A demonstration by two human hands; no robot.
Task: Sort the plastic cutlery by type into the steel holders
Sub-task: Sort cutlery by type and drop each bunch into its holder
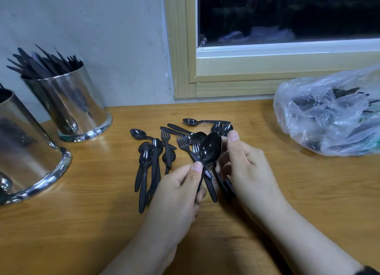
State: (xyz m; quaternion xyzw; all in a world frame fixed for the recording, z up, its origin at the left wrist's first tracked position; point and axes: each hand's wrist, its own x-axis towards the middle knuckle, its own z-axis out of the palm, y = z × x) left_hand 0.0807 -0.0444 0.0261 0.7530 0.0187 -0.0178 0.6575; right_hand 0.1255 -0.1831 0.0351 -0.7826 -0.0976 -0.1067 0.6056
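A black plastic spoon [210, 149] is held up over a wooden worktop [287, 182], its handle pinched by the thumb and fingers of the left hand [181, 194], its bowl raised toward the window. The right hand [244, 163] is seen beside it, thumb up against the spoon's bowl and fingers curled round further handles; whether these are spoons cannot be told. Beneath and behind the hands, a loose pile of cutlery [164, 151] is spread on the worktop, spoons and forks lying mixed and overlapping. At the far left, against the wall, a steel holder [70, 106] is filled with dark upright pieces whose type cannot be made out. A second steel holder [24, 151] stands nearer, partly cut off by the left edge of the view, its contents mostly hidden. At the right, below the wood-framed window [267, 48], a clear plastic bag [329, 114] lies on the worktop, well apart from the pile, with more black cutlery showing through it.
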